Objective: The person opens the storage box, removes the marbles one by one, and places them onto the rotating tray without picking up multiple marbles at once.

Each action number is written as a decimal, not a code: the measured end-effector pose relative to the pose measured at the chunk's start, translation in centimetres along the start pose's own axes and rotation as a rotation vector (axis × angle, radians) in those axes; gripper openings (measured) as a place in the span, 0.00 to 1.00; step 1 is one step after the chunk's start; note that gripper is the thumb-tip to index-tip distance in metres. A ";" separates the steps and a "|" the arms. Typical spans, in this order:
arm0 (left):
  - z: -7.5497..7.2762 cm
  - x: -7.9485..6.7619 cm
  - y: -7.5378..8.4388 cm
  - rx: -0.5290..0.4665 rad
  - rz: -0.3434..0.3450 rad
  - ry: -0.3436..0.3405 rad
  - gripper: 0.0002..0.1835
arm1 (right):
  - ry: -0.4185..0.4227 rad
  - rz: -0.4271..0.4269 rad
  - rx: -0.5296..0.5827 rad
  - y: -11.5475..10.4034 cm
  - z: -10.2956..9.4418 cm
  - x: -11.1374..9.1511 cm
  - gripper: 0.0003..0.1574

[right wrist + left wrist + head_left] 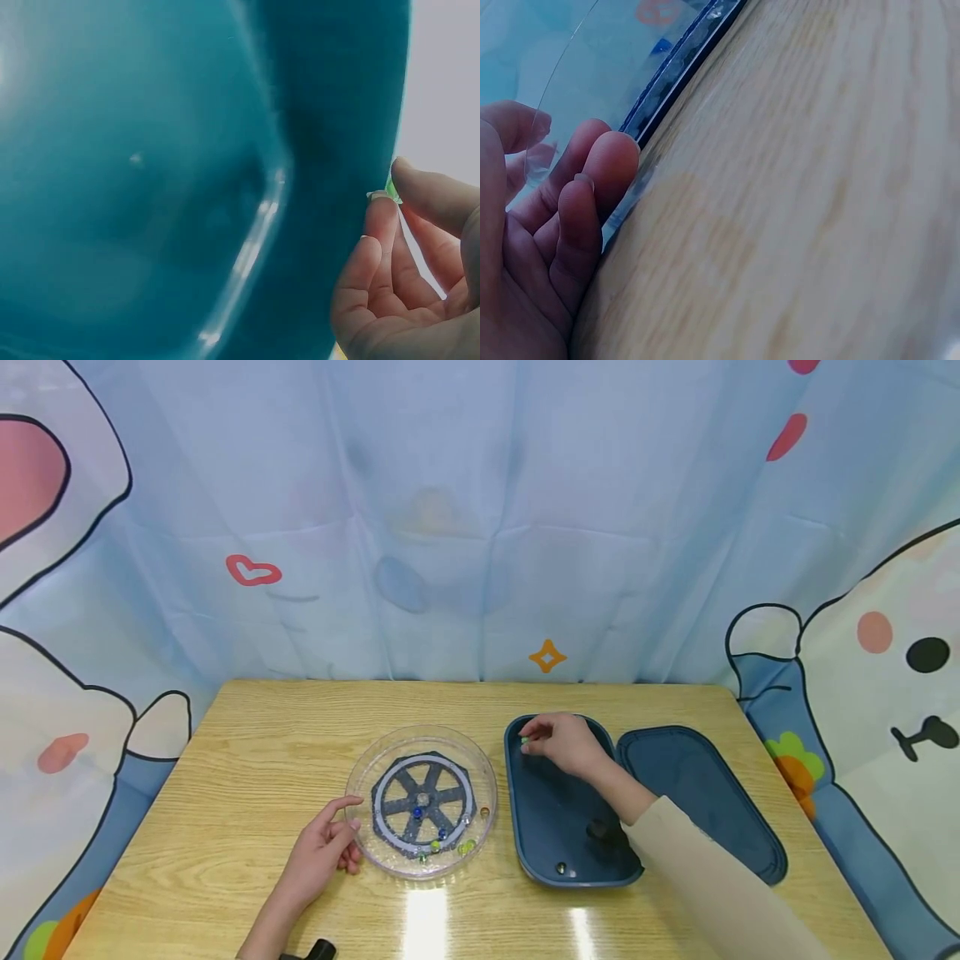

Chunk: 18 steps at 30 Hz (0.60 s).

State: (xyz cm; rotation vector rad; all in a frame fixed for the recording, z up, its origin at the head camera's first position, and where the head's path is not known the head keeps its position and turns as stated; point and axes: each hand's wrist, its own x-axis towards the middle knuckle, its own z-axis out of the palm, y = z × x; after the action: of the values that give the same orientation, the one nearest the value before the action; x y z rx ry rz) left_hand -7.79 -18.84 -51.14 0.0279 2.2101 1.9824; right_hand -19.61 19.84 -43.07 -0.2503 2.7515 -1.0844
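My right hand (pixel 564 745) pinches a small green marble (pixel 394 191) between thumb and fingertips, over the far left part of a dark blue rectangular tray (pixel 540 827). One dark marble (pixel 561 867) lies near the tray's front. To the left stands a clear round dish (pixel 483 760) with a dark spoked pattern and a pale ring showing in it. Several marbles are in this dish, among them a blue marble (pixel 417 812), yellow-green ones and an amber marble (pixel 484 812). My left hand (pixel 318 852) holds the dish's left rim, the clear wall (pixel 555 120) between its fingers.
A dark blue lid (pixel 705 802) lies on the wooden table (pixel 277 743), right against the tray's right side. Behind the table's far edge hangs a light blue patterned curtain (pixel 450 527). A black object (pixel 321 950) shows by my left wrist.
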 end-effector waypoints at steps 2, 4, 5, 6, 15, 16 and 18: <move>0.0 0.0 0.0 0.003 0.003 -0.001 0.19 | 0.007 -0.011 0.009 -0.4 -0.2 -0.2 0.10; 0.0 0.0 0.0 0.004 0.004 -0.001 0.19 | 0.021 -0.022 0.017 -0.8 -0.4 -0.5 0.11; 0.0 0.0 0.0 0.004 0.004 -0.001 0.19 | 0.029 -0.029 0.021 -1.0 -0.5 -0.6 0.11; 0.0 0.0 0.0 0.004 0.003 -0.001 0.19 | 0.034 -0.043 0.025 -1.2 -0.5 -0.7 0.11; 0.0 0.0 0.0 -0.006 -0.008 0.002 0.18 | 0.032 -0.133 0.066 -3.7 0.5 -1.7 0.12; 0.0 0.0 0.0 -0.008 -0.010 0.002 0.18 | 0.028 -0.145 0.061 -4.0 0.7 -1.7 0.11; 0.0 0.0 0.0 -0.010 -0.008 0.000 0.19 | 0.020 -0.166 0.052 -4.5 1.1 -1.9 0.10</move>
State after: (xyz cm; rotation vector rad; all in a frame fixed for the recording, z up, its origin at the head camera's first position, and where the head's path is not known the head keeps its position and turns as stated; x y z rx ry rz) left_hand -7.81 -18.82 -51.16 0.0174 2.1972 1.9892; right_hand -17.11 16.25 -40.61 -0.4702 2.7561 -1.2016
